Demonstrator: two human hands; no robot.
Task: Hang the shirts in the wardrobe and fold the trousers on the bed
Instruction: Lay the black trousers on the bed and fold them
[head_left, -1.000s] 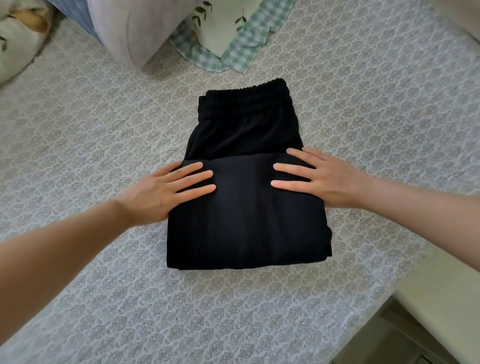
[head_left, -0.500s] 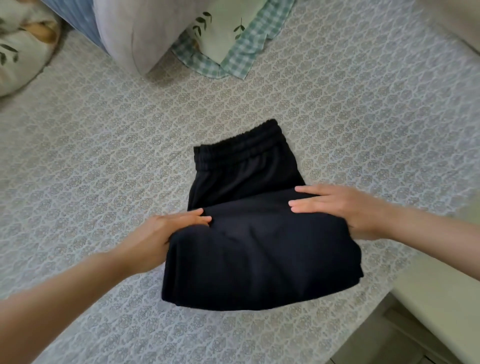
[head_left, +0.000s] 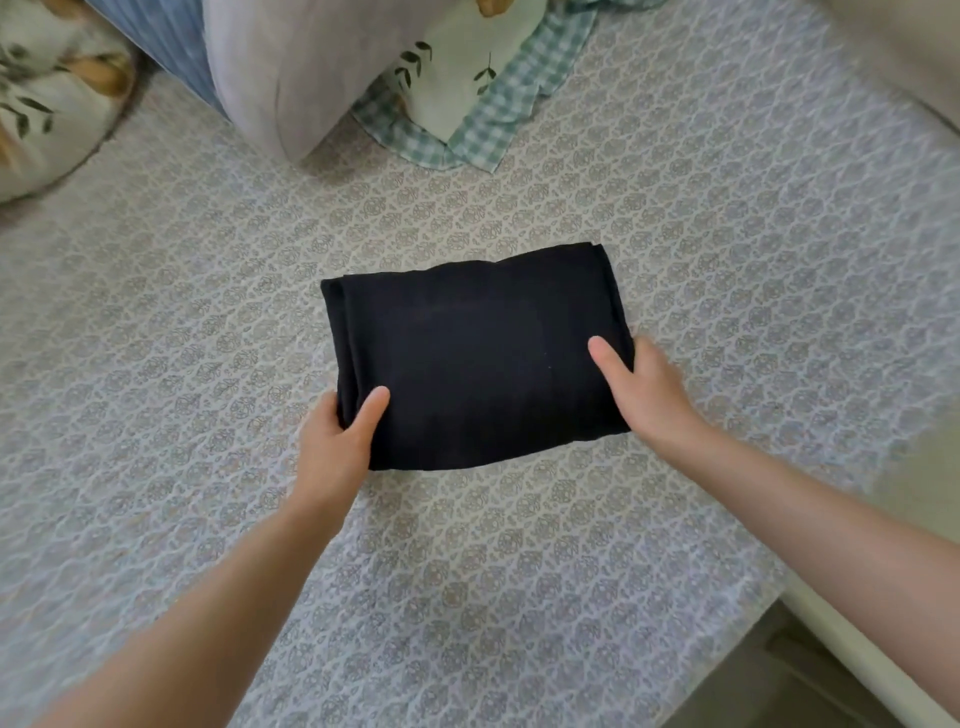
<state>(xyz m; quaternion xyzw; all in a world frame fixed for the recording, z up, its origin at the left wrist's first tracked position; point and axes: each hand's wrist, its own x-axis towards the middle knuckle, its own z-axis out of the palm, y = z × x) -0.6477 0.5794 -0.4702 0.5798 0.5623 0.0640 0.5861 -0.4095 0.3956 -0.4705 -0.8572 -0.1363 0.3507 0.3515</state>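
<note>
Trousers (head_left: 478, 364) lie folded on the bed (head_left: 519, 571), long axis left to right, thumbs clamped on top, left grip (head_left: 332, 447) holding the near-left corner, right grip (head_left: 649, 395) the right end

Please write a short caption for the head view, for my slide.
Left hand and right hand grip the folded black trousers on the bed.

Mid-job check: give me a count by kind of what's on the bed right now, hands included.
Trousers: 1 (black, folded)
Pillows or cushions: 4 (floral pillow, blue striped pillow, grey pillow, green-check pillow)
Hands: 2 (left hand, right hand, each gripping one end of the bundle)
Total: 7
</note>
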